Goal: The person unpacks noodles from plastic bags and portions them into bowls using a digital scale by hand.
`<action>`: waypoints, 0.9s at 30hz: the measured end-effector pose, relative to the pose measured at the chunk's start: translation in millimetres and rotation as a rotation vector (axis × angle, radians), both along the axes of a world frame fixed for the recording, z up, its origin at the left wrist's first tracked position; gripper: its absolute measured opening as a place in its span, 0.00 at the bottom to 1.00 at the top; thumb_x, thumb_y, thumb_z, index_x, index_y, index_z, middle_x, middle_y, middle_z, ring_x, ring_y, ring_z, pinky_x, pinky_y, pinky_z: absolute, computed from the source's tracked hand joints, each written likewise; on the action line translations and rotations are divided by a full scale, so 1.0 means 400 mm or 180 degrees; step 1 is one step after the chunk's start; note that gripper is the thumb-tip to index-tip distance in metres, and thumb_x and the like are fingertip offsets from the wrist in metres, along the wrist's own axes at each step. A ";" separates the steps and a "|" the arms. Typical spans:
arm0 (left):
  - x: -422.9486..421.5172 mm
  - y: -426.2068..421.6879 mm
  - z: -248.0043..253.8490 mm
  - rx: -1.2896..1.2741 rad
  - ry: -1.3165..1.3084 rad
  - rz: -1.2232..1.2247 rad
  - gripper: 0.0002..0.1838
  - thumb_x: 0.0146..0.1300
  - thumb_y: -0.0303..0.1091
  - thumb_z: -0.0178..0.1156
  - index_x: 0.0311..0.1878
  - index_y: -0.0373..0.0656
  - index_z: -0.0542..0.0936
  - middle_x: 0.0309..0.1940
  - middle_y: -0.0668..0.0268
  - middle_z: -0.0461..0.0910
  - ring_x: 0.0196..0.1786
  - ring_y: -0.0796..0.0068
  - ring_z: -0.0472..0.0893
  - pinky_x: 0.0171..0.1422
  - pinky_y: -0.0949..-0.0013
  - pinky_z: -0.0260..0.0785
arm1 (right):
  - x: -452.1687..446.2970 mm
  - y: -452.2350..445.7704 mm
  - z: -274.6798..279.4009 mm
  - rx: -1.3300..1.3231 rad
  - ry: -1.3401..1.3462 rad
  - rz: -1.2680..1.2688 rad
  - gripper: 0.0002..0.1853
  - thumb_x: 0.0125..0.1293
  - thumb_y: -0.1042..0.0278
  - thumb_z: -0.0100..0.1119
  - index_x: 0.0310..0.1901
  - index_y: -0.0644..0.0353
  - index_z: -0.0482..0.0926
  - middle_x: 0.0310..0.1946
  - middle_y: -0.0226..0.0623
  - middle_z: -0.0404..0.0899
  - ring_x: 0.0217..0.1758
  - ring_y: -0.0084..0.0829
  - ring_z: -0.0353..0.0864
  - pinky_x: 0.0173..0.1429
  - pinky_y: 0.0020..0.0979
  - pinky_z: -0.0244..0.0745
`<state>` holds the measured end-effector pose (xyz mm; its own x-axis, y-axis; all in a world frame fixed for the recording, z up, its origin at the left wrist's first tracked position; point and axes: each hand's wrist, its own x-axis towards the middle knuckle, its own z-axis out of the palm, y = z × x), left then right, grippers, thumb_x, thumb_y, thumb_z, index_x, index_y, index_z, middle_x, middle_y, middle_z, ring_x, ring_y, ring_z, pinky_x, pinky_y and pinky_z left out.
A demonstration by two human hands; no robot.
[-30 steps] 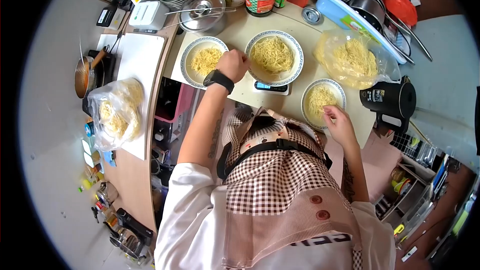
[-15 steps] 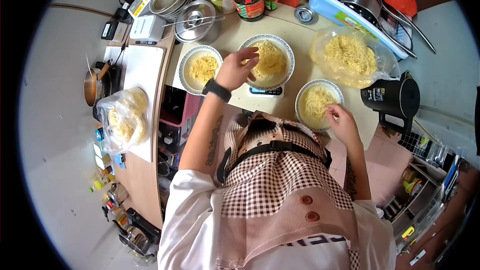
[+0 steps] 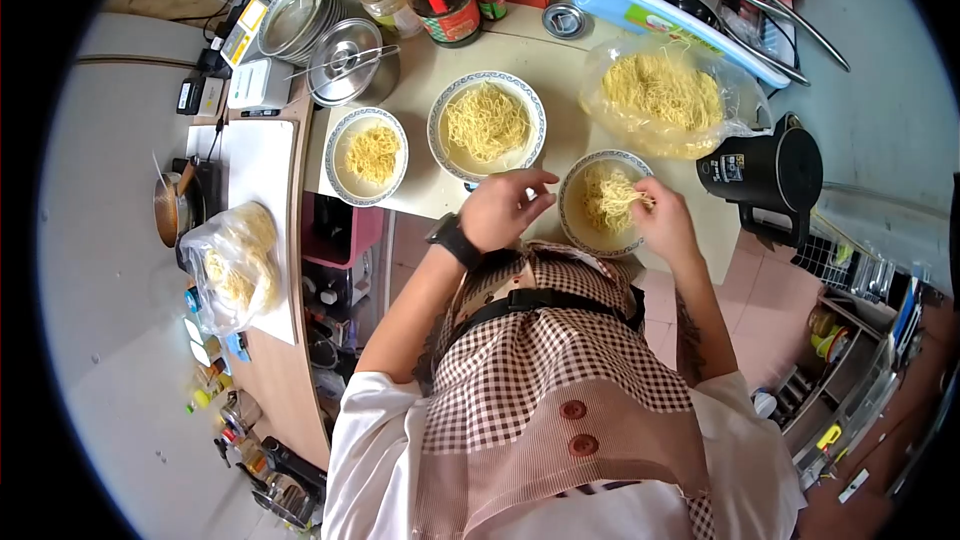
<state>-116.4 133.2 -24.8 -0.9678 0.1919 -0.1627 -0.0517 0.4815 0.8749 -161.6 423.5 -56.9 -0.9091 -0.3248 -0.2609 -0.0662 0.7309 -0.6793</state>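
Note:
My right hand [image 3: 665,222] pinches a small bunch of noodles [image 3: 619,202] over the right bowl [image 3: 573,225], where more thin yellow noodles lie. Between that bowl and the middle one, my left hand [image 3: 506,208], with a dark watch at the wrist, hovers near the table edge. Its fingers are bent and apart, and nothing is in them. The middle bowl [image 3: 538,130] carries a larger heap of noodles [image 3: 488,122] and stands on a scale, mostly hidden beneath it. Further left, another patterned bowl [image 3: 333,158] has a smaller portion of noodles [image 3: 371,154].
Behind the right bowl lies an open plastic bag of noodles [image 3: 662,90], beside a black kettle [image 3: 765,180]. A lidded steel pot [image 3: 350,62], sauce bottle [image 3: 452,20] and blue basin [image 3: 665,20] line the back. Another noodle bag [image 3: 235,265] sits on the left counter.
My left hand has left the middle bowl, moving toward the right bowl and the table edge. My right hand has lifted a bunch of noodles in the right bowl. The view has shifted.

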 end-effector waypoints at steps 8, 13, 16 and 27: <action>-0.044 0.110 -0.113 0.0124 0.0050 -0.0441 0.19 0.62 0.33 0.68 0.55 0.40 0.83 0.38 0.57 0.86 0.37 0.64 0.86 0.44 0.64 0.78 | -0.024 0.046 0.139 -0.1476 -0.0776 -0.0361 0.10 0.62 0.77 0.61 0.45 0.68 0.78 0.33 0.27 0.80 0.34 0.19 0.75 0.41 0.22 0.71; -0.072 0.211 -0.211 -0.0955 0.0108 -0.1290 0.25 0.59 0.44 0.68 0.56 0.41 0.80 0.60 0.49 0.74 0.53 0.51 0.83 0.60 0.51 0.75 | -0.026 0.030 0.197 -0.2651 -0.0951 -0.0837 0.21 0.60 0.83 0.43 0.54 0.71 0.77 0.49 0.38 0.80 0.50 0.25 0.78 0.55 0.28 0.74; -0.101 0.268 -0.282 -0.1020 -0.0002 -0.1573 0.19 0.62 0.40 0.61 0.53 0.41 0.82 0.56 0.48 0.79 0.54 0.47 0.82 0.60 0.51 0.75 | -0.019 0.042 0.189 -0.3637 -0.1687 -0.1632 0.28 0.60 0.82 0.41 0.63 0.71 0.71 0.50 0.44 0.80 0.54 0.32 0.80 0.58 0.32 0.76; -0.082 0.344 -0.352 -0.1514 -0.0390 -0.1783 0.17 0.68 0.34 0.49 0.52 0.39 0.84 0.54 0.48 0.82 0.57 0.51 0.83 0.61 0.54 0.75 | -0.074 0.076 0.378 -0.4914 -0.0760 -0.0491 0.28 0.71 0.49 0.56 0.65 0.59 0.68 0.55 0.49 0.72 0.58 0.37 0.74 0.60 0.43 0.77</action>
